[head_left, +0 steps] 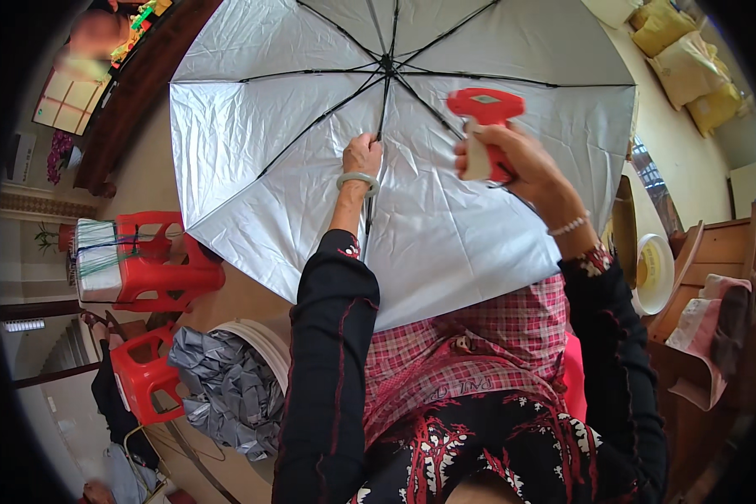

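An opened umbrella [252, 168], its silvery inner side facing me, spreads across the middle and top. Its dark ribs meet at a black hub [386, 65]. My left hand [362, 157], with a pale bangle on the wrist, is closed around a dark rib below the hub. In my right hand [529, 160], raised in front of the right part of the canopy, is a red and white hand-held tool [489, 105]. Motion blurs it, and I cannot tell its exact kind.
Left are red plastic stools [168, 277], one bearing a white block wound with green cords [98, 260], and a white bucket [260, 344] of crumpled grey fabric [227, 395]. Right stand a white tub [653, 273] and wooden chair [701, 336]; sacks [689, 67] lie behind. Other people appear at the left edge.
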Demonstrator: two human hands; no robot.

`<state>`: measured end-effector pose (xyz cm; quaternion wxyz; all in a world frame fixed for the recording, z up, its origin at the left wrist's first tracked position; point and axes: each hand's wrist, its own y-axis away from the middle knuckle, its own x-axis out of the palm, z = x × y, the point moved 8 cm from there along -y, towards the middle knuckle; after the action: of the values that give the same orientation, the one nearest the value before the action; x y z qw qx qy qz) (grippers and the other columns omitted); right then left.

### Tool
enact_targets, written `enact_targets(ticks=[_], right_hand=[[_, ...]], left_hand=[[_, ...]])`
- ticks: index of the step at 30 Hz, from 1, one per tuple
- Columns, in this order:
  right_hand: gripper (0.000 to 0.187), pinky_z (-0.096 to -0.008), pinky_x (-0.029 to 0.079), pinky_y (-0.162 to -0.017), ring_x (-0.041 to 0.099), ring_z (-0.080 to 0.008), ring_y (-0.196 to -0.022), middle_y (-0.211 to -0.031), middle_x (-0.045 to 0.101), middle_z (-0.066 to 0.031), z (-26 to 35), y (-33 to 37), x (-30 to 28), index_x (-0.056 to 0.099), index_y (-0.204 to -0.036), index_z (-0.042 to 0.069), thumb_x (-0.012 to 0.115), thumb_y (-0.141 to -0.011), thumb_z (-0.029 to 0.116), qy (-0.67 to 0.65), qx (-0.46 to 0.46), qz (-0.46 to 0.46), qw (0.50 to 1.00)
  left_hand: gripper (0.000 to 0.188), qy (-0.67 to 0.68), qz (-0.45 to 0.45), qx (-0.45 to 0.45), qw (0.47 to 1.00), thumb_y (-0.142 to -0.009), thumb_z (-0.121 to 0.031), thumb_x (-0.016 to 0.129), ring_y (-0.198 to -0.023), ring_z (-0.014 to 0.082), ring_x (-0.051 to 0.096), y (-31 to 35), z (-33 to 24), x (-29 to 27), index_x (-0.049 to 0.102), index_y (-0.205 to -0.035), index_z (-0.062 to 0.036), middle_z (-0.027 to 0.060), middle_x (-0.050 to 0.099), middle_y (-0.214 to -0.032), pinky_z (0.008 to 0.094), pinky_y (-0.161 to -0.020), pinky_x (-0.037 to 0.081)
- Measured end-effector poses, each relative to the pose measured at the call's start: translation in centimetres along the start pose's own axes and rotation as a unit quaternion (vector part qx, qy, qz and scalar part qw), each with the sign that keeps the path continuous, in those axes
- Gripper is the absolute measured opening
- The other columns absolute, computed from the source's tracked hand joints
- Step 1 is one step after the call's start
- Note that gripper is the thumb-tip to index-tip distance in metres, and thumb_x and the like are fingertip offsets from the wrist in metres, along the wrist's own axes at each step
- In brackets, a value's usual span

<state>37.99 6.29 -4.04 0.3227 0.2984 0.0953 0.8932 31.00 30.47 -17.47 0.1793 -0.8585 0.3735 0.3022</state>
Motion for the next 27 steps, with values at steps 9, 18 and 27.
enact_targets(ticks=[9,18,27], right_hand=[[0.031,-0.0359,0.052,-0.065,0.060,-0.0245,-0.071,-0.085,0.058,-0.0161,-1.9,7.5,-5.6,0.042,-0.108,-0.002,0.050,-0.083,0.015,0.007,-0.031,-0.033,0.999],[0.029,-0.0336,0.051,-0.063,0.060,-0.0222,-0.070,-0.082,0.058,-0.0146,-2.9,9.8,-4.5,0.044,-0.103,-0.003,0.051,-0.083,0.017,0.038,-0.048,-0.009,0.998],[0.034,-0.0321,0.052,-0.062,0.061,-0.0211,-0.077,-0.089,0.061,-0.0140,5.0,14.6,-7.5,0.050,-0.102,-0.001,0.054,-0.083,0.026,0.020,-0.253,-0.047,0.966]], left_hand=[[0.036,-0.170,0.112,0.038,0.978,-0.074,-0.019,0.050,-0.098,0.0383,0.050,2.1,-4.8,-0.6,0.052,-0.103,0.0025,0.0264,0.052,-0.104,0.0394,-0.087,0.040],[0.036,-0.195,0.298,0.184,0.916,-0.076,-0.022,0.055,-0.098,0.0370,0.048,15.5,-13.1,-2.0,0.050,-0.101,0.0036,0.0244,0.051,-0.103,0.0385,-0.085,0.040],[0.027,-0.047,0.263,0.289,0.919,-0.079,-0.018,0.055,-0.080,0.0316,0.053,24.4,-18.1,-3.7,0.052,-0.097,0.0015,0.0179,0.054,-0.086,0.0351,-0.072,0.041]])
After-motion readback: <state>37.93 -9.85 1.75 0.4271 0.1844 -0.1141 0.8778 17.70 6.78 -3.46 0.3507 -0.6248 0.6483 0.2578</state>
